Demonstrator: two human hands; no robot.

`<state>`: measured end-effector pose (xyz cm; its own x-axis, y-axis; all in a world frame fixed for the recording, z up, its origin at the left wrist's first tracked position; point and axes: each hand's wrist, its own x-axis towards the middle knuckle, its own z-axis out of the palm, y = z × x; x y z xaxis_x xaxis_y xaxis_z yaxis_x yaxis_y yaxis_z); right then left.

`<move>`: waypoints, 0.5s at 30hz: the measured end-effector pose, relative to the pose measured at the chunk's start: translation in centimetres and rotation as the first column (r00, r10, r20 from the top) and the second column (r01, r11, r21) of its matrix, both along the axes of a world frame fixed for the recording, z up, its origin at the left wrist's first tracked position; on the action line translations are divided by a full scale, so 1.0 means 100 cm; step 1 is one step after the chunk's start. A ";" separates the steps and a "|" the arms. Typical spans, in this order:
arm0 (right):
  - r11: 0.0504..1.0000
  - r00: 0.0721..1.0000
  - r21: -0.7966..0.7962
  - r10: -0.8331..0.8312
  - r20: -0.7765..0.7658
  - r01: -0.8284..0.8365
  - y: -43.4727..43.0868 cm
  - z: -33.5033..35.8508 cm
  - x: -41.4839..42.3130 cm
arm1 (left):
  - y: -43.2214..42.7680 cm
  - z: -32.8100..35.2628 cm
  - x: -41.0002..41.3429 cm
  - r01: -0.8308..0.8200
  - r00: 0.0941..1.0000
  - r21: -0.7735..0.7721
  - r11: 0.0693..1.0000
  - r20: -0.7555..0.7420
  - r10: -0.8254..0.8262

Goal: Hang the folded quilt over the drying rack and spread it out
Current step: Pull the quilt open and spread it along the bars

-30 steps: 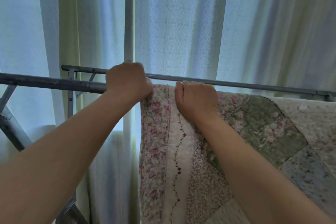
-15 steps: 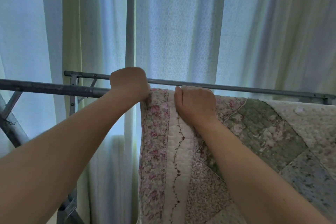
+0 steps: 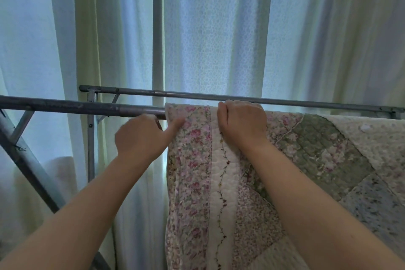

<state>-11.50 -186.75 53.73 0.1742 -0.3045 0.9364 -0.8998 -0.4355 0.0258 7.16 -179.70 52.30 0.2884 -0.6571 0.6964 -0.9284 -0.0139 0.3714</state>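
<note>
Gripping one quilt (image 3: 328,160) on one rack (image 3: 76,106): left hand (image 3: 142,136), right hand (image 3: 243,123).

**A room at home, beside a curtained window**

Reads as a domestic living space set up for airing bedding. Directly behind the drying rack (image 3: 65,106): a sheer, finely patterned curtain (image 3: 217,39) glowing with daylight from the back. Left and right of that, also behind the rack: heavier pale green drapes (image 3: 87,28) hanging in long folds. Draped over the rack's near bar, toward its right end: a patchwork quilt (image 3: 317,149) in floral pinks, greens and blues, plainly household bedding. The rack itself: bare grey metal tubes with slanted braces, a laundry stand.
</note>
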 end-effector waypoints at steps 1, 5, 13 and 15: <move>1.000 1.000 -0.005 0.002 0.013 -0.002 0.001 0.000 0.000 | -0.002 -0.009 0.003 0.039 0.996 0.072 0.997 -0.079 -0.033; 1.000 0.998 -0.006 -0.006 0.056 0.007 0.006 -0.004 0.005 | -0.015 -0.033 0.009 0.481 0.779 0.254 0.839 -0.562 -0.277; 0.995 0.988 0.009 0.099 0.116 -0.101 0.031 -0.032 0.025 | -0.021 -0.055 0.011 0.714 0.410 -0.055 0.698 -0.775 -0.481; 0.990 0.986 0.005 0.137 0.091 -0.138 0.041 -0.045 0.031 | -0.023 -0.057 0.013 0.730 0.395 -0.063 0.681 -0.774 -0.495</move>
<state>-8.38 -182.70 49.20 0.1297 -0.2943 0.9469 -0.8297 -0.5551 -0.0589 8.45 -181.99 46.59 0.0234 -0.9660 0.2575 -0.1698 0.2500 0.9532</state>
